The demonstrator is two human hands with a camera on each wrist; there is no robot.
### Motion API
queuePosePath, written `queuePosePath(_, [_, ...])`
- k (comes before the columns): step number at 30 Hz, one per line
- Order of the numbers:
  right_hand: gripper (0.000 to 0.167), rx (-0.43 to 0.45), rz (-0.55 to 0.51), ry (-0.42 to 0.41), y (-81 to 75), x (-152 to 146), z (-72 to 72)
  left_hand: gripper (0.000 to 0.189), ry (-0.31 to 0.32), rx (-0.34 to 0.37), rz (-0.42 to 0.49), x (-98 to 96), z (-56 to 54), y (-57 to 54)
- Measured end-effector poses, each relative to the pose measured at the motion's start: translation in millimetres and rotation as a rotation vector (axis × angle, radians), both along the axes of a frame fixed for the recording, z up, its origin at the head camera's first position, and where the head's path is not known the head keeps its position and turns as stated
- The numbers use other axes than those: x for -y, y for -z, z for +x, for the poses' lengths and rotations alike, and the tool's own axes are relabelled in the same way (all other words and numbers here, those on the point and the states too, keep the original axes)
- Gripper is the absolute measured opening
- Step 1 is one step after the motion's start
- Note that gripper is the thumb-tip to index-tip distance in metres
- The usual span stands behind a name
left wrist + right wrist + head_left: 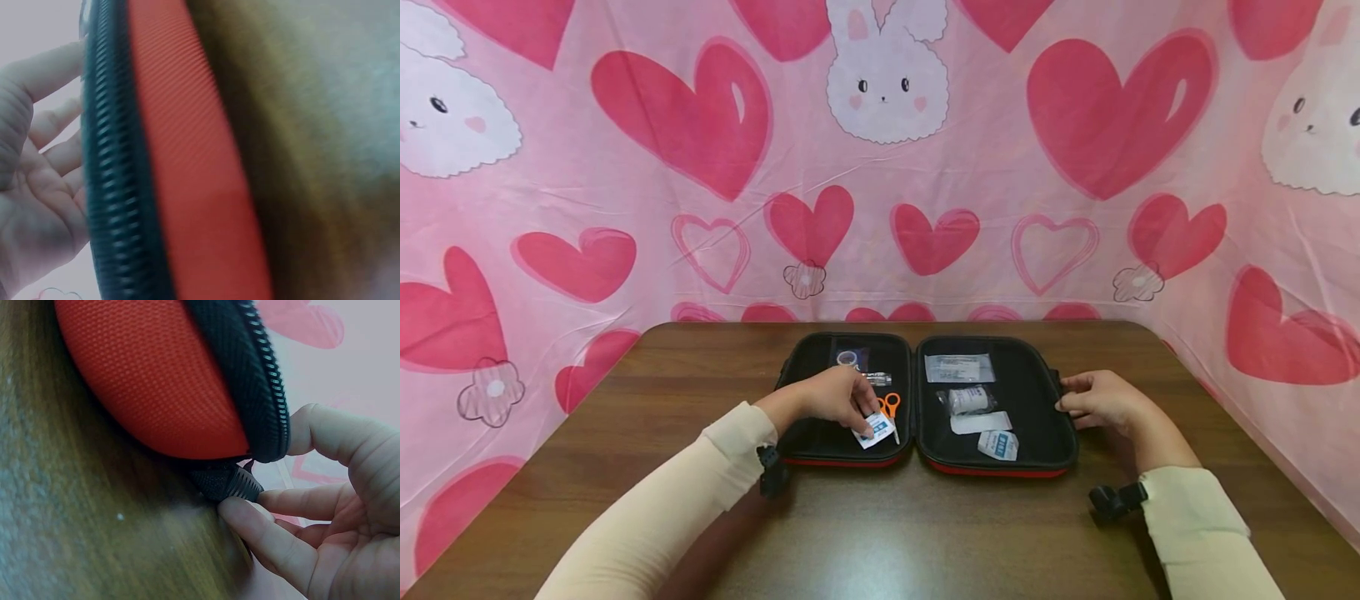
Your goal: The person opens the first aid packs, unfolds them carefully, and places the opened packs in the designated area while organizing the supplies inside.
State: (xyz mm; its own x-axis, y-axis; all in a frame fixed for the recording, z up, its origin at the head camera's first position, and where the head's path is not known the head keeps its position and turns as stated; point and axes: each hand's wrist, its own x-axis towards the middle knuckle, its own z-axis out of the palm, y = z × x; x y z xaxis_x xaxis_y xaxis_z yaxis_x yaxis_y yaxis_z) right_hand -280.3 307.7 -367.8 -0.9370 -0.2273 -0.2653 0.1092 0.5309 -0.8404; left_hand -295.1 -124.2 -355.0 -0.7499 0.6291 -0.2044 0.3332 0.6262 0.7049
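An unzipped first aid case lies spread in two halves, black inside and red outside. Over its left half, my left hand pinches a small white-and-blue packet by its upper edge. Orange-handled scissors lie just behind the packet, partly covered by it. In the left wrist view, the case's zipped rim hides my fingertips and the packet. At the case's right side, my right hand grips a black carry handle between thumb and fingers, seen in the right wrist view.
The left half also contains a roll of tape and a clear packet. In the right half lie a flat clear packet, a wrapped bandage roll, a white strip and another white-and-blue packet. Beneath is a brown wooden table.
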Motion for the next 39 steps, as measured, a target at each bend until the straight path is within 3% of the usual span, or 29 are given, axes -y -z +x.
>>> queuePosePath(3, [0.071,-0.001,0.004,-0.003,-1.0,0.5,-0.3,0.025,-0.007,-0.050,-0.013,-0.4,2.3,3.6])
queuePosePath(11, [0.071,-0.002,0.008,-0.002,-2.5,1.3,-0.8,0.030,0.010,-0.082,0.004,0.2,5.7,4.4])
queuePosePath(17, [0.071,0.001,0.003,-0.005,-1.4,1.1,-1.2,0.038,-0.033,-0.021,0.080,6.6,5.7,3.1])
queuePosePath(28, [0.071,-0.008,-0.008,0.003,0.1,1.2,0.3,0.030,-0.106,0.101,0.211,20.6,9.2,0.4])
queuePosePath(39, [0.069,-0.020,-0.008,0.004,0.3,1.2,1.4,0.029,-0.116,0.108,0.324,31.3,14.1,3.1])
